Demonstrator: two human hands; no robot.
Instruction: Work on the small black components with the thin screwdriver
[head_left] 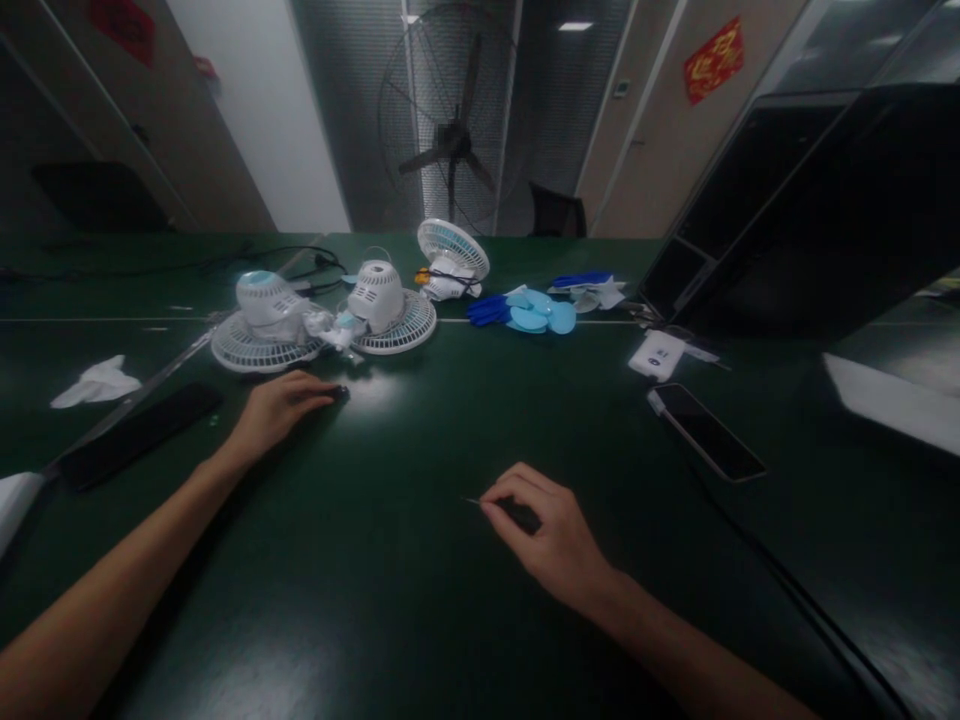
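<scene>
My left hand point(281, 408) rests low over the green table, its fingers pinched on a small dark piece point(341, 393) too blurred to name. Just beyond it lie two white fans, a left one point(262, 325) and a right one point(386, 315), with their grilles face down. Nearer to me, my right hand point(551, 530) is closed in a pinch on a thin metal pin-like piece point(471, 500) whose tip points left. Most of that piece is hidden by the fingers, so its kind is unclear.
A third small fan point(452, 258) stands farther back. Right of it lie light-blue fan blades point(541, 312) and dark-blue pieces point(487, 310). A phone point(709, 432), a cable point(780, 570) and a large monitor point(817, 210) occupy the right side. A black pad point(142, 435) and crumpled tissue point(97, 383) are left.
</scene>
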